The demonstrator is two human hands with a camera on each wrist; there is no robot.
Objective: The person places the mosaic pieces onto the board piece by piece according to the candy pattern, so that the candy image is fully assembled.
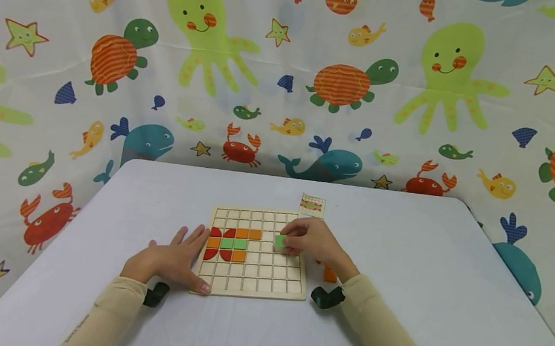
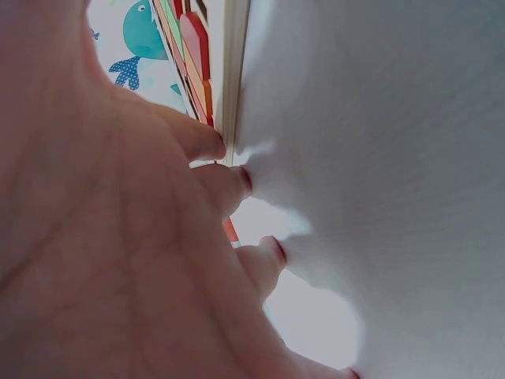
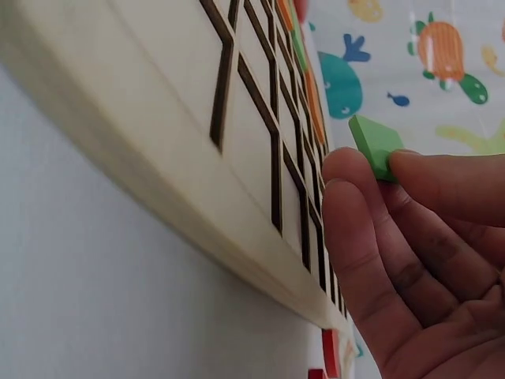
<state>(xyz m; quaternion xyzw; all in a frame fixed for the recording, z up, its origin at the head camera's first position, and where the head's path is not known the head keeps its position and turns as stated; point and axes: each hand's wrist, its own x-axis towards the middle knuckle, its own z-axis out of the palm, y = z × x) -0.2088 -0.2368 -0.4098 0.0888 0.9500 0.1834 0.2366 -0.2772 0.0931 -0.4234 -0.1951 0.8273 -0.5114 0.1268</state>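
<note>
A wooden grid board (image 1: 259, 285) lies on the white table. Its left part carries red curved tiles (image 1: 210, 254), orange square tiles (image 1: 255, 234) and green square tiles (image 1: 227, 243). Over the board's right half, my right hand (image 1: 314, 240) pinches a green square tile (image 3: 375, 146) between thumb and fingertips; the right wrist view shows the tile tilted. My left hand (image 1: 175, 260) rests at the board's left edge, fingers spread and straight, thumb at the near left corner. From the left wrist, its fingertips meet the tabletop beside the board's side.
A small pattern card (image 1: 312, 205) lies behind the board's far right corner. Loose orange pieces (image 1: 329, 275) are on the table right of the board, partly behind the right wrist. A printed sea-animal curtain (image 1: 289, 34) hangs behind the table.
</note>
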